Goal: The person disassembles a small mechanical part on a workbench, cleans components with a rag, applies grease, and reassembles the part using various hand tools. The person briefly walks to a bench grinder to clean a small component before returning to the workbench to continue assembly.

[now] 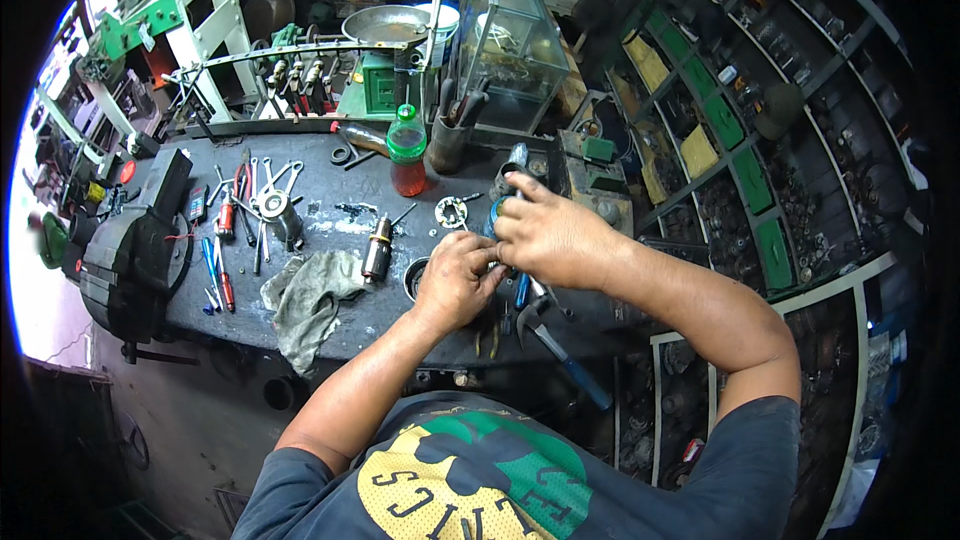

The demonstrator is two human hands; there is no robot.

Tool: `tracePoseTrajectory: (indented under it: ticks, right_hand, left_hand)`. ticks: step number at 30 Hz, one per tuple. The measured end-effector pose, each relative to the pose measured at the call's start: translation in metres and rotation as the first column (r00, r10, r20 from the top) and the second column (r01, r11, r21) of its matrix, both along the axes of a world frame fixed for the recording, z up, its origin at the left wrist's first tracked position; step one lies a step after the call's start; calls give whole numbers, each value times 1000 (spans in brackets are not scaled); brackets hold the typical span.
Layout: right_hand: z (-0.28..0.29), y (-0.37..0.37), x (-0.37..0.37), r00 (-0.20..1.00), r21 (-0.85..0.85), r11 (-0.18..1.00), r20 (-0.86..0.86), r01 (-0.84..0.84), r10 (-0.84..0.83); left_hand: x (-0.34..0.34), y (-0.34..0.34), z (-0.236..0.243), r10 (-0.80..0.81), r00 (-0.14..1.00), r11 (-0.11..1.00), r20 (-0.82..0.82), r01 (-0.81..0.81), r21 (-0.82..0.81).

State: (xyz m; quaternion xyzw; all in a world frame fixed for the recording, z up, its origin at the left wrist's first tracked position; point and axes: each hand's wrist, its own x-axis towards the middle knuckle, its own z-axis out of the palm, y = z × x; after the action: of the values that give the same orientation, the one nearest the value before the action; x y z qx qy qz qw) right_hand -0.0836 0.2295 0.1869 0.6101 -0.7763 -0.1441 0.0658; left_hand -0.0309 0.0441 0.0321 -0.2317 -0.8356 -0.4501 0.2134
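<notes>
Over the dark workbench (345, 165), both hands meet at a small spot where the fingers hide what lies between them. My left hand (456, 280) is closed, thumb and fingertips pinched together. Its fingertips touch those of my right hand (555, 238), which is also closed, knuckles up. Beside the left hand is a dark round housing (412, 280), partly covered by it. An armature with a copper-coloured band (378, 252) stands to its left. Beyond the hands sits a round metal end plate (452, 212). A blue-handled claw hammer (565, 360) lies below the right hand.
A grey rag (312, 295) hangs over the front edge. Wrenches (268, 180) and screwdrivers (226, 275) lie left, near a black bench vise (130, 250). A green-topped bottle of red liquid (407, 155) stands behind. Shelves (765, 155) with parts line the right side.
</notes>
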Motion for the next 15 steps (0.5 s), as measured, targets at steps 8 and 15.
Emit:
tracePoseTrajectory:
  ticks: [8,15]
  right_hand:
    - [8,-29,-8,987,335,942,159,-20,-35]
    - [2,-15,-15,953,135,945,-6,-298,302]
  left_hand:
    - [2,-5,7,-30,999,995,31,33,-89]
    - [3,-4,0,7,1000,997,27,-5,-75]
